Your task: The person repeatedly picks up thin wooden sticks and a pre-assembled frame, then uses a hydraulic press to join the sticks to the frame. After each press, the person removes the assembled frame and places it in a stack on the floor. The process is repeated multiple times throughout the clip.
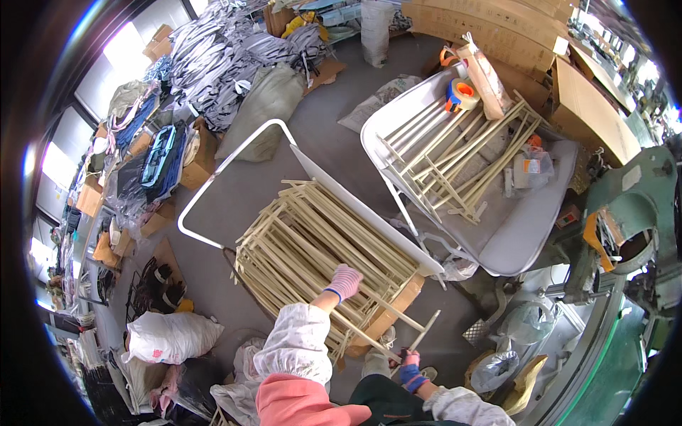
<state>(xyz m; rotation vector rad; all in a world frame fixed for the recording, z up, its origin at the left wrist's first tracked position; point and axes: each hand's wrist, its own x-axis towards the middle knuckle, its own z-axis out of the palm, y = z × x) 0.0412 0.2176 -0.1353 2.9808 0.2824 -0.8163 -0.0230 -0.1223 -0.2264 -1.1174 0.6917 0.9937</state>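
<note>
A cream tubular frame [381, 310] juts toward me from a cart, its crossbar end hanging over the near edge. My left hand [346, 282], in a pink-striped glove, is closed around one of its long tubes. Down by the crossbar, my right hand [410, 362], in a blue and pink glove, has its fingers closed on the frame's near end. Under and beyond my left hand lies a thick stack of similar cream frames [323, 231], piled lengthwise on the cart. Palms and some fingers are hidden.
The cart's white bent rail [202, 195] rises at the far left. A second white-sided cart [522, 245] holds more frames, tape rolls [463, 94] and a plastic bag [533, 170]. Green machinery [632, 188] stands right; a white sack [174, 336] lies left on the grey floor [323, 131].
</note>
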